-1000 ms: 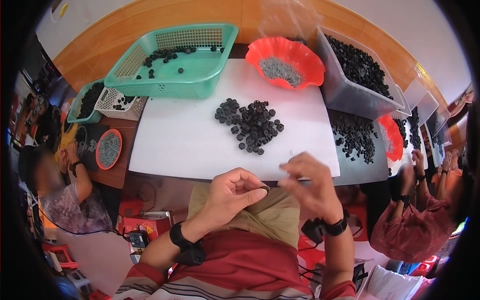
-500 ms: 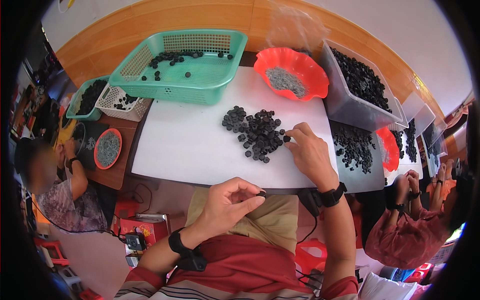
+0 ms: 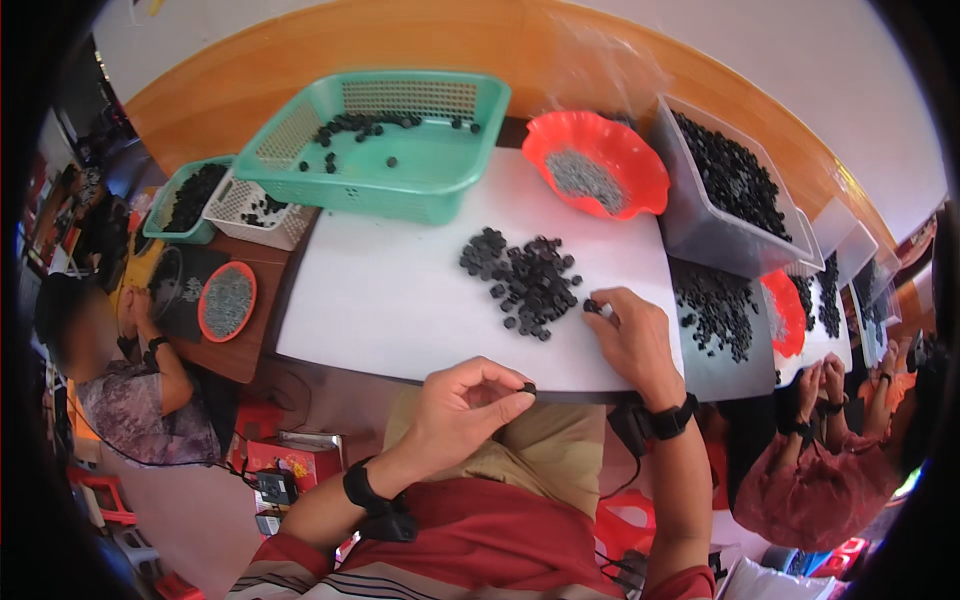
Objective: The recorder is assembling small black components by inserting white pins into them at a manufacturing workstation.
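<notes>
My left hand [image 3: 465,405] is closed in a pinch on a small black part [image 3: 527,388], held just in front of the table's near edge. Over the right side of the white tabletop [image 3: 380,290], my right hand [image 3: 635,335] pinches another small black part [image 3: 592,306] between thumb and fingers. That part is just right of a heap of black parts [image 3: 535,285], apart from it. The heap's pieces look short and knob-like; finer detail is too small to make out.
Behind the heap stand a green basket [image 3: 440,205] with scattered black parts, a red wavy-rimmed bowl [image 3: 650,180] of small grey metal pieces, and a clear bin [image 3: 700,225] full of black parts. People work at left [image 3: 150,400] and right [image 3: 820,470].
My right hand has drawn slightly away from the heap, toward me, with a black part in its fingers. The left hand keeps its pinch. The whole view has shifted a little.
</notes>
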Demonstrator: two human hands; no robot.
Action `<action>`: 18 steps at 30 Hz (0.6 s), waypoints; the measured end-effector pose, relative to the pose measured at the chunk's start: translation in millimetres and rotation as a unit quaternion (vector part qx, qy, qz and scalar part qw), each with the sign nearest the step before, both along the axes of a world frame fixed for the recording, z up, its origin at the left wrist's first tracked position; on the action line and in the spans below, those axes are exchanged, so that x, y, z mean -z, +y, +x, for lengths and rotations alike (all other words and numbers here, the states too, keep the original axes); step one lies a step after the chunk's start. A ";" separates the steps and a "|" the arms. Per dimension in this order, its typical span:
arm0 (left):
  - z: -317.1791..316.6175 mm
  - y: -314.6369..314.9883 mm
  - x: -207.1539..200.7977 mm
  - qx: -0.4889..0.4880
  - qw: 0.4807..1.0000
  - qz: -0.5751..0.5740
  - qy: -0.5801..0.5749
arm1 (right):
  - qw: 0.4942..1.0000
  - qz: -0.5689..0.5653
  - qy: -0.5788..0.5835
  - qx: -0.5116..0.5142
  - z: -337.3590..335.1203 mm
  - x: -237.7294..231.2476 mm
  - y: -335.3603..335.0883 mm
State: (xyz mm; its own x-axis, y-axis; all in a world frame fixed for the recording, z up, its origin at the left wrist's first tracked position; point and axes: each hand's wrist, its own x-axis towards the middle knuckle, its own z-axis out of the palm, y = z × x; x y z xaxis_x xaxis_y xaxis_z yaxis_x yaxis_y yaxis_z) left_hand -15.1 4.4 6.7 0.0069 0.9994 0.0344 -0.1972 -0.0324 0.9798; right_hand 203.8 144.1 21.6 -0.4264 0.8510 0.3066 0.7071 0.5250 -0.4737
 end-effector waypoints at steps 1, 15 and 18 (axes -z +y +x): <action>-1.9 -0.9 0.3 -0.004 1.000 0.000 0.002 | 1.000 0.008 0.005 -0.003 -1.0 1.8 -1.0; -55.7 41.9 -49.6 -0.162 0.935 0.154 0.275 | 0.998 0.042 0.041 -0.020 1.3 11.6 -5.9; -84.3 74.9 -78.4 -0.253 0.861 0.210 0.387 | 0.999 0.026 0.045 -0.014 3.4 10.1 -6.1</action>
